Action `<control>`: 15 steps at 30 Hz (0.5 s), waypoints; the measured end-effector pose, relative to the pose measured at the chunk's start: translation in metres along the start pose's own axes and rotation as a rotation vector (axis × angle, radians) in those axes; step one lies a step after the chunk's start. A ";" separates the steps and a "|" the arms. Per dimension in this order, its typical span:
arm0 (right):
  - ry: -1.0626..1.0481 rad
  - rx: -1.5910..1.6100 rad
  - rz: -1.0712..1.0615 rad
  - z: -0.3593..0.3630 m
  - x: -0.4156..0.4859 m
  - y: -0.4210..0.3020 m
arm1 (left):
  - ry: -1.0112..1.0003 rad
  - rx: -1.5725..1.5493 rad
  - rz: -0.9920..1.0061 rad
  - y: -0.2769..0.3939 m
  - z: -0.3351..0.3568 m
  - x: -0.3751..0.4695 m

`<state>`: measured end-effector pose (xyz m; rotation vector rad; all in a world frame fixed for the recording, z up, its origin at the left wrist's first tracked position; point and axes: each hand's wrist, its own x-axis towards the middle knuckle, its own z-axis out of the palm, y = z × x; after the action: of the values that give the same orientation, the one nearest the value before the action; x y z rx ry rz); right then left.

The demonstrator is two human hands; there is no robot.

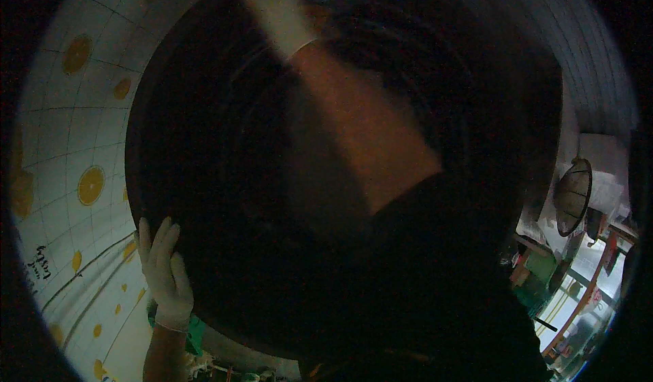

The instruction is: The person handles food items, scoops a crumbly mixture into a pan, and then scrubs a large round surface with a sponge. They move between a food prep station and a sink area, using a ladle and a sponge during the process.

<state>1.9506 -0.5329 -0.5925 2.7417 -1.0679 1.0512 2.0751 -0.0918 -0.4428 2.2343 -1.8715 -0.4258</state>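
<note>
A large dark round vessel [204, 127], with faint concentric rings inside, fills the middle of the head view. At its lower left rim, my left hand [166, 280] in a white glove lies against the edge with the fingers stretched out. My right forearm reaches across the dark interior towards the top. My right hand [278, 17], also in a white glove, is blurred near the vessel's upper wall. Its fingers are too unclear to show whether anything is held. The vessel's depth and contents are lost in the dark.
A tiled wall [56, 137] patterned with lemon slices runs along the left and bears some lettering. Something green [195, 333] shows beside my left wrist. On the right are a dark round mesh-like object [574, 197] and cluttered shelving [581, 300].
</note>
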 end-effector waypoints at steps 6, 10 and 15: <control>-1.097 1.188 0.042 -0.011 -0.211 -0.240 | -0.002 0.029 0.015 -0.005 0.002 0.001; -1.016 1.047 -0.293 -0.066 -0.404 -0.206 | -0.006 0.012 0.020 -0.003 0.005 0.008; -1.317 0.318 -0.168 -0.118 -0.442 -0.041 | 0.033 0.014 0.042 -0.009 0.007 0.002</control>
<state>1.6680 -0.2102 -0.7562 3.6044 -0.6031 -0.8812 2.0815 -0.0915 -0.4523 2.1925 -1.9070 -0.3680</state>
